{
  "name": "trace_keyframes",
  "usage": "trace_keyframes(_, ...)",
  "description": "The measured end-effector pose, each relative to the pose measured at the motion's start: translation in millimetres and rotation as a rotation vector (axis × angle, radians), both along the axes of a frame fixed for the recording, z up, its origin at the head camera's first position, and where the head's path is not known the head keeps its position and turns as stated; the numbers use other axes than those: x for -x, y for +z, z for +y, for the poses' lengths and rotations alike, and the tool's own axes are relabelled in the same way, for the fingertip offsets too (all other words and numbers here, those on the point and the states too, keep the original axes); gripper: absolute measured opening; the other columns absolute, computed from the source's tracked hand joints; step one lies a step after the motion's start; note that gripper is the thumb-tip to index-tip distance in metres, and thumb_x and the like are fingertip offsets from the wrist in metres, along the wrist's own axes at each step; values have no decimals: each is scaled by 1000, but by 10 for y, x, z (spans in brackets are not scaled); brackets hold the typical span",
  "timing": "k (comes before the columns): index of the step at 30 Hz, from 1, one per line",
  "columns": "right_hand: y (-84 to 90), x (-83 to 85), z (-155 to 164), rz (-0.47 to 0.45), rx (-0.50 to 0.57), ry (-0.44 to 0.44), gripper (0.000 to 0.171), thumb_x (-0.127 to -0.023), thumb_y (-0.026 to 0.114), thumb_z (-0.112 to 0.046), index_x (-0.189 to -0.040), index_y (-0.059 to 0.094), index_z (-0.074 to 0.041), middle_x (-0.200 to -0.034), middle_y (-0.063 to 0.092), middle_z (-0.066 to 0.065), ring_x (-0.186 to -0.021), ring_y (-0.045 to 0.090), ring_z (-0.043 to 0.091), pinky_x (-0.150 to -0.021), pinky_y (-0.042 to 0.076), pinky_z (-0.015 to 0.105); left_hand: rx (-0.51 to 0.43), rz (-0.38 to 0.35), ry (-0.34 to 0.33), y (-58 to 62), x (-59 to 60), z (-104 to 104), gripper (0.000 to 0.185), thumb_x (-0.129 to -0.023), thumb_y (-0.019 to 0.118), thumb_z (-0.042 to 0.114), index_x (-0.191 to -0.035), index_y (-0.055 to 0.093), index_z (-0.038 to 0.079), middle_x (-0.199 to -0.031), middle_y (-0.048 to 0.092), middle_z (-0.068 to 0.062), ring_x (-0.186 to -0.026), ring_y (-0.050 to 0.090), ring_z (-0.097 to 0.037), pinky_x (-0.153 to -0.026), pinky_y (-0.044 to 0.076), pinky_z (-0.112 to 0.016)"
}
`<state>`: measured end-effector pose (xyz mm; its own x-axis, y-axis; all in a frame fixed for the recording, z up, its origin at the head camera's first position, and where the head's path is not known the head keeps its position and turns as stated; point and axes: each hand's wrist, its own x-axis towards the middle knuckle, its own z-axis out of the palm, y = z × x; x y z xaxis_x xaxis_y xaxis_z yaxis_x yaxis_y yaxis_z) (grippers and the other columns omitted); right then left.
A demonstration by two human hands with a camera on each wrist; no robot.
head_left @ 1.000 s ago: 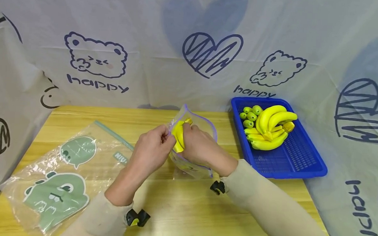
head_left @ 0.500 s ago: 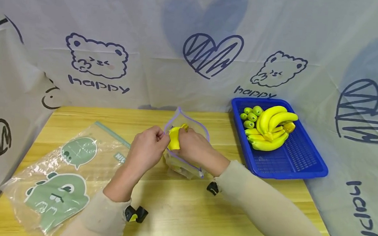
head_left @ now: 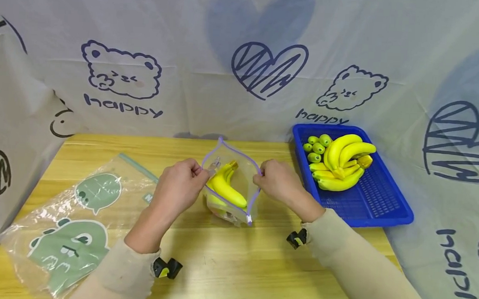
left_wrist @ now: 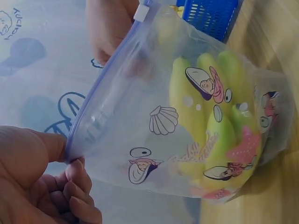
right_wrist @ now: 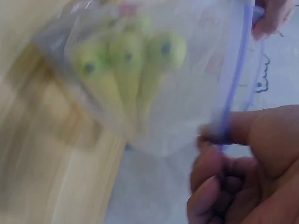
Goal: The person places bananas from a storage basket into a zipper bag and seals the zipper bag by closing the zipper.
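Both hands pinch the bag's rim: the left hand [head_left: 178,182] one side, the right hand [head_left: 276,181] the other, holding the bag [head_left: 231,185] open mid-table with bananas [head_left: 225,187] inside. A blue basket [head_left: 367,201] of fruit sits just right; a printed green bag [head_left: 77,222] lies left. Wooden table [head_left: 225,266], bear-print cloth [head_left: 244,55] behind.

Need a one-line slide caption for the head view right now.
Left hand and right hand pinch opposite sides of the zip bag rim, bananas inside, on the wooden table.
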<state>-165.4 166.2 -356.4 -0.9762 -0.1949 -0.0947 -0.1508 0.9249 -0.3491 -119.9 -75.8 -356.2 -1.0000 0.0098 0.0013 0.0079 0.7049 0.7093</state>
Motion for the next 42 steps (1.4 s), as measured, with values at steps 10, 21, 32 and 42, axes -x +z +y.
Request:
trace_keyframes(10, 588, -100, -135, 258, 105, 112, 22, -89, 60, -19, -70, 50, -16, -61, 45, -2, -53, 45, 18, -51, 32, 31, 30, 194, 81, 415, -20, -53, 20, -98, 57, 26, -84, 61, 12, -68, 58, -3, -57, 51, -21, -53, 39, -35)
trace_keyframes(21, 366, 9, -26, 36, 50, 131, 25, -92, 61, -20, -70, 49, -16, -62, 40, -3, -53, 39, 15, -54, 30, 30, 301, -67, -72, 366, 54, -238, 11, -90, 58, 20, -88, 59, 10, -75, 58, -4, -65, 51, -23, -54, 38, -35)
trace_keyframes(32, 425, -112, -143, 91, -11, 243, 16, -89, 66, -19, -75, 61, -16, -65, 54, -3, -58, 49, 16, -57, 38, 30, 428, -11, -51, 358, 447, -63, 22, -95, 70, 30, -91, 67, 8, -94, 70, -11, -89, 66, -35, -69, 55, -49)
trace_keyframes(42, 596, -178, -105, 12, 12, 213, 22, -90, 65, -22, -71, 54, -17, -63, 45, -4, -54, 43, 14, -54, 33, 29, 375, 271, 96, 334, 518, 17, 9, -92, 59, 11, -84, 57, 9, -78, 61, -12, -76, 63, -39, -62, 52, -54)
